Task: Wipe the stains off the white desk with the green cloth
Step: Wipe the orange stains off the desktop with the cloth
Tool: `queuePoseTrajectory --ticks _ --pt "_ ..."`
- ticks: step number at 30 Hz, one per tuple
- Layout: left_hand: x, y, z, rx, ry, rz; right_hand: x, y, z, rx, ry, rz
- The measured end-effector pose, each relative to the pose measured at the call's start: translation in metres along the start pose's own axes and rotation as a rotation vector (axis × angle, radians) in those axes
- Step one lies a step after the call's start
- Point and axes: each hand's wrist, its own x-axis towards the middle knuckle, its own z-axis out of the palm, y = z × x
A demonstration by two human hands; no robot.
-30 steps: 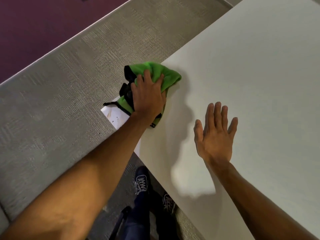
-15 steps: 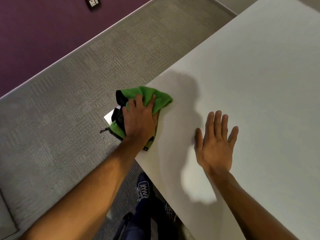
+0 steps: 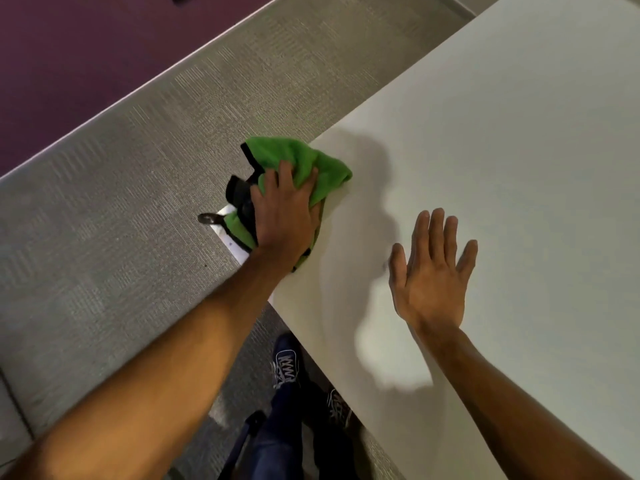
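Note:
The white desk (image 3: 502, 161) fills the right side of the head view, its near-left corner under the cloth. A green cloth with black trim (image 3: 311, 164) lies bunched on that corner, part of it hanging past the desk's left edge. My left hand (image 3: 282, 209) presses down on the cloth with fingers curled into it. To the right, my right hand (image 3: 431, 271) rests flat on the desk, fingers spread, holding nothing. A tiny dark speck sits by my right thumb; no other stains are visible.
Grey carpet (image 3: 121, 220) covers the floor left of the desk, bordered by a purple wall (image 3: 69, 57) with a pale baseboard. My dark trousers and sneakers (image 3: 287, 368) stand below the desk's front edge.
My left hand and the cloth slid toward me along the desk's left edge, then back away a little. The right hand stayed flat in place.

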Motion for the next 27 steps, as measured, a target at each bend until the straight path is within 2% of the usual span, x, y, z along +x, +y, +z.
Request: queuePoseTrajectory --ticks 6,12,17,23,27 --pt "-0.049 -0.002 0.000 0.005 -0.003 0.003 0.001 0.001 0.002 0.002 0.024 0.001" --pt "-0.021 -0.004 0.003 0.055 -0.020 0.012 0.002 0.001 0.008 -0.008 0.056 0.000" --pt "0.053 0.007 0.008 0.026 -0.044 -0.037 0.002 0.002 0.011 -0.007 0.070 -0.003" --pt "0.054 0.011 0.009 0.014 -0.020 -0.050 0.001 0.001 0.009 -0.012 0.065 0.005" --pt "-0.002 0.026 0.001 -0.001 -0.019 0.088 0.002 -0.002 0.005 -0.019 0.040 0.013"
